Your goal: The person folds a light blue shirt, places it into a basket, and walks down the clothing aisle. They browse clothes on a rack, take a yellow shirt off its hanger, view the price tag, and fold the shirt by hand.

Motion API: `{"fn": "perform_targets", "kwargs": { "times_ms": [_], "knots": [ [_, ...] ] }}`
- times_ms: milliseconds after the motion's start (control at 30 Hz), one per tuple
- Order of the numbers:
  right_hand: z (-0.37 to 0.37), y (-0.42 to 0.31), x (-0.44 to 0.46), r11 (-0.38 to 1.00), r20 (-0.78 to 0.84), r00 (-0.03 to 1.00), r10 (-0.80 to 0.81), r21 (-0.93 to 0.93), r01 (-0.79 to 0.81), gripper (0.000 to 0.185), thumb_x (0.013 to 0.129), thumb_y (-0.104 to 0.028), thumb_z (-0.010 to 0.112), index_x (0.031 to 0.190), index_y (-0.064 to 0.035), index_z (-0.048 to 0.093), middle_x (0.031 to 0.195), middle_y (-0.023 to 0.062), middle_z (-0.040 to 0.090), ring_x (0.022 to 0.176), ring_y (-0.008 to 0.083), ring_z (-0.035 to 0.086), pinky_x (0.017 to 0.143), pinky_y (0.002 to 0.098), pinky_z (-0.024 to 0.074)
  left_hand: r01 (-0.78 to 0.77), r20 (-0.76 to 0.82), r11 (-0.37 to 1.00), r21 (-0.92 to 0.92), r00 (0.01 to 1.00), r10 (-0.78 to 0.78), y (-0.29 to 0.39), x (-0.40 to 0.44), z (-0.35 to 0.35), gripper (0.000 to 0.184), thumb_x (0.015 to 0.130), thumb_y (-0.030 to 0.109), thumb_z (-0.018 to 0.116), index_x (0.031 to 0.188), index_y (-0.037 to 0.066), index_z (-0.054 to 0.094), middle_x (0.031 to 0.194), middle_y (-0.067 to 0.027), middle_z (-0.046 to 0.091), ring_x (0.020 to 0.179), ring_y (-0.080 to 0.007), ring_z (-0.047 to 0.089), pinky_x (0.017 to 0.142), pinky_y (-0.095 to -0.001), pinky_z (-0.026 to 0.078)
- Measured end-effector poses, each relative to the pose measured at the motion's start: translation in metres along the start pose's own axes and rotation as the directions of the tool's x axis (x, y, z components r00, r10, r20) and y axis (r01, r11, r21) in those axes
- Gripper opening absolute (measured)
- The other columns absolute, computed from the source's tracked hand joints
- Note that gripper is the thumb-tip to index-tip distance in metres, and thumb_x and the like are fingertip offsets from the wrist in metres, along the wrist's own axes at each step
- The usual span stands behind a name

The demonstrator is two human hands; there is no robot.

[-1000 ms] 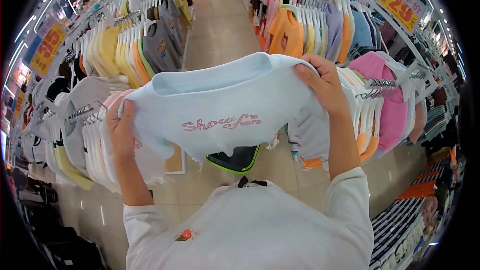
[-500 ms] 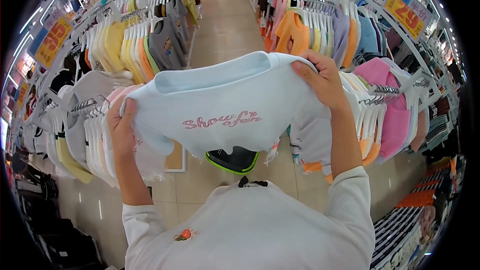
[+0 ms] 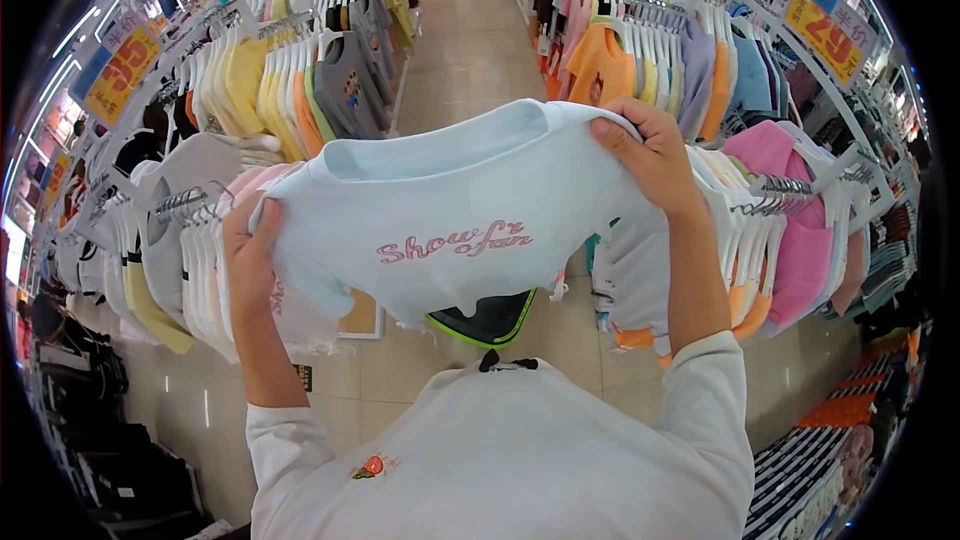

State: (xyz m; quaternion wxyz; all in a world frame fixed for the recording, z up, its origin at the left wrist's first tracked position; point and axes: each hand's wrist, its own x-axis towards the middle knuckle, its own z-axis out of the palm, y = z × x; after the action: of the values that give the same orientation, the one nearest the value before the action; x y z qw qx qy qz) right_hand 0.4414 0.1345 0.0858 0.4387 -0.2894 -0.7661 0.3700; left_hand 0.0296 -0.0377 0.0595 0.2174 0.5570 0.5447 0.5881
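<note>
A pale blue cropped T-shirt [image 3: 450, 200] with pink lettering on its chest is stretched out in front of me. Its neck opening faces up and its lower edge hangs loose and uneven. My left hand [image 3: 252, 240] pinches the shirt at its left shoulder and sleeve, thumb on the front. At the other shoulder, my right hand [image 3: 650, 155] grips the fabric, thumb on the front and fingers behind. Below the shirt, a black basket or bin with a bright green rim [image 3: 487, 318] is partly hidden.
Racks of hanging clothes stand on both sides, with a grey T-shirt [image 3: 350, 85] left and an orange T-shirt [image 3: 600, 70] right. Pink garments [image 3: 795, 240] hang close on the right. Price signs [image 3: 828, 28] top the racks. A tiled aisle [image 3: 458, 50] runs ahead, a person's legs at its far end.
The view has shifted slightly, so the racks and signs appear a little further right. Both hands keep hold of the T-shirt, which stays spread out.
</note>
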Motion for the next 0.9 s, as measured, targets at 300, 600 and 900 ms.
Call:
{"fn": "perform_targets", "kwargs": {
  "times_ms": [300,600,900],
  "knots": [
    [0.003,0.009,0.007,0.998,0.005,0.999,0.051,-0.025,-0.051,0.023,0.095,-0.025,0.068,0.091,-0.0022,0.067,0.077,-0.0041,0.061,0.072,0.0035,0.053,0.065,0.021,0.0422,0.079,0.044,0.976,-0.204,0.996,-0.072,0.005,-0.008,-0.001,0.043,0.099,0.023,0.057,0.128,-0.007,0.06,0.124,-0.0136,0.065,0.114,-0.0194,0.063,0.099,-0.0302,0.046],
    [0.008,0.022,0.007,0.996,0.021,0.996,0.085,-0.035,-0.084,0.023,0.094,-0.024,0.069,0.091,-0.0006,0.068,0.076,-0.0034,0.062,0.071,0.0042,0.053,0.065,0.0217,0.0431,0.151,-0.083,0.968,-0.199,0.982,-0.17,-0.001,-0.011,0.018,0.028,0.092,0.022,0.07,0.106,-0.001,0.071,0.091,-0.0038,0.07,0.079,-0.0094,0.062,0.073,-0.0242,0.049],
    [0.008,0.032,0.007,0.976,0.052,0.991,0.122,-0.19,-0.11,0.025,0.084,-0.02,0.079,0.081,0.0006,0.066,0.068,-0.0027,0.058,0.064,0.0054,0.048,0.059,0.0235,0.0407,0.207,-0.061,0.978,0.003,0.976,-0.207,0.0,-0.012,0.02,0.026,0.088,0.026,0.074,0.095,0.0,0.073,0.083,-0.0006,0.068,0.073,-0.0083,0.06,0.067,-0.0221,0.046]
  ]
}}
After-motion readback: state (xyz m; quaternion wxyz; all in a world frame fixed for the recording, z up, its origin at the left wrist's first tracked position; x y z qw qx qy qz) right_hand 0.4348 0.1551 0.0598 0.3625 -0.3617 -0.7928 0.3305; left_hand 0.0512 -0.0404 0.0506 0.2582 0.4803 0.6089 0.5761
